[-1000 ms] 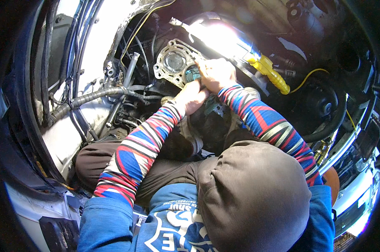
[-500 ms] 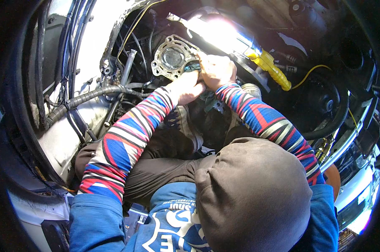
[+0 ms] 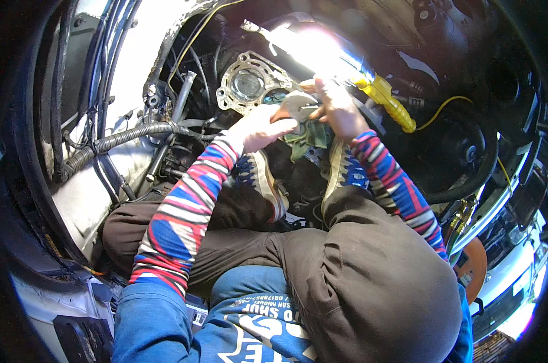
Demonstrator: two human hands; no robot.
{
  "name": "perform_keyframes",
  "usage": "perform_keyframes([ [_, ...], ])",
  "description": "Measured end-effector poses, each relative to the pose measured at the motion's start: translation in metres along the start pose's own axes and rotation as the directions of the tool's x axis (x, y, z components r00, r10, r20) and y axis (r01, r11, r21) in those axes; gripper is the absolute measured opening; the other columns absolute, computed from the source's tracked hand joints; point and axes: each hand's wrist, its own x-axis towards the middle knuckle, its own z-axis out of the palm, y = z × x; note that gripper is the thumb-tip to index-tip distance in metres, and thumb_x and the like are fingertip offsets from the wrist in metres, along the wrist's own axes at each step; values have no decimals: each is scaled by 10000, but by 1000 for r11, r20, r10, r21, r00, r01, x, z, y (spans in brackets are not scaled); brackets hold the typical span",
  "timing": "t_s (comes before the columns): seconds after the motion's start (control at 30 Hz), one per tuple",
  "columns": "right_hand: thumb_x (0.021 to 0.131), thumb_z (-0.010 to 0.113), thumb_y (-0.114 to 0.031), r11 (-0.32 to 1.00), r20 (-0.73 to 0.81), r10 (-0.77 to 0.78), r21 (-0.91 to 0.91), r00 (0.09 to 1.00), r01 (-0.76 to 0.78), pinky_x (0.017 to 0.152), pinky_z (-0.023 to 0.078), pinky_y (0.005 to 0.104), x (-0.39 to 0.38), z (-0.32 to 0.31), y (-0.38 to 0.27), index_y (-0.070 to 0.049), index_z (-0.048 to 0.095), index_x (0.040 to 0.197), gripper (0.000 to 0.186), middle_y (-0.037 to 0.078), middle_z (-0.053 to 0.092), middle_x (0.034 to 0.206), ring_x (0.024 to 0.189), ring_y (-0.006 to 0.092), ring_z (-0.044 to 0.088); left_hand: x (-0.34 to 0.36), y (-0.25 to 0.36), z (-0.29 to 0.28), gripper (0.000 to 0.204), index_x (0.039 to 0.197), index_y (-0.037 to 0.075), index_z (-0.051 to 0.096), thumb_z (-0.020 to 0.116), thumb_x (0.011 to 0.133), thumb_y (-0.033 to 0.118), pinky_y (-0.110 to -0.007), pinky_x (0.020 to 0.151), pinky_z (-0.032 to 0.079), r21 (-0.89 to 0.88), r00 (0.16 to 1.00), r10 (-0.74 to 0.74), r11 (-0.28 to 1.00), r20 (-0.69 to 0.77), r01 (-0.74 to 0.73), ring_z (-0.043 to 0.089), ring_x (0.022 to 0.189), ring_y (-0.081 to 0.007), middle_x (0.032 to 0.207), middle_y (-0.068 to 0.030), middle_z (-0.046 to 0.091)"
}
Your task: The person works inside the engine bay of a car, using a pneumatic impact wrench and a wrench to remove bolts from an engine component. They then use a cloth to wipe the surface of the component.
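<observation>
My left hand (image 3: 257,128) is closed on a thin, pale grey-brown flat piece (image 3: 297,104), pinched at its left edge; its material is not clear, though it looks like a sheet of abrasive paper. Just right of that piece is my right hand (image 3: 341,114), fingers apart, its fingertips close to the piece's edge. Beyond the left hand lies the engine block (image 3: 228,91), its flat top face bare around a round piston crown (image 3: 248,85). Blue-green material (image 3: 275,97) shows in the bore beside it. Below the hands hangs a green rag (image 3: 310,138).
A lit yellow-handled work lamp (image 3: 390,104) lies across the far right side of the engine bay, its yellow cord running right. At left are a ribbed hose (image 3: 125,140) and a metal pipe (image 3: 185,97). My shoes (image 3: 263,181) stand inside the bay, below the rag.
My hands were together over the block's near edge; now they are apart, the right one shifted right and nearer. The flat piece and the green rag have come into view.
</observation>
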Motion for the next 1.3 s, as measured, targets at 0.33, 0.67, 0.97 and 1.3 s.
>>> perform_keyframes([
  [0.33,1036,482,-440,909,-58,322,297,945,-292,609,513,265,-52,-25,26,10,660,1158,499,138,694,1030,694,154,677,-22,4,84,462,1125,19,589,570,991,460,-270,508,399,-878,928,-317,478,-195,-21,436,525,-84,691,34,464],
  [0.67,1043,502,-426,906,200,300,245,933,-344,682,499,219,-50,-26,13,-23,646,1215,462,101,722,1088,748,95,676,-28,10,117,354,1194,-11,437,546,1001,265,-485,875,484,-33,672,-123,989,-730,144,624,1017,-464,1078,-323,631],
  [0.97,968,672,-306,920,208,300,196,931,-341,640,475,183,-42,-10,23,-40,691,1109,301,19,720,950,703,47,638,-17,7,100,481,1175,-9,432,689,901,290,-527,803,512,-1,784,-166,979,-598,206,656,934,-490,986,-316,670],
  [1.3,954,682,-275,965,96,252,48,963,-257,666,516,250,-29,-8,20,-5,686,1058,289,40,712,937,718,122,660,2,-16,81,386,1082,-2,546,706,889,290,-400,826,512,-180,820,-64,983,-568,-48,669,946,-326,1033,-203,674],
])
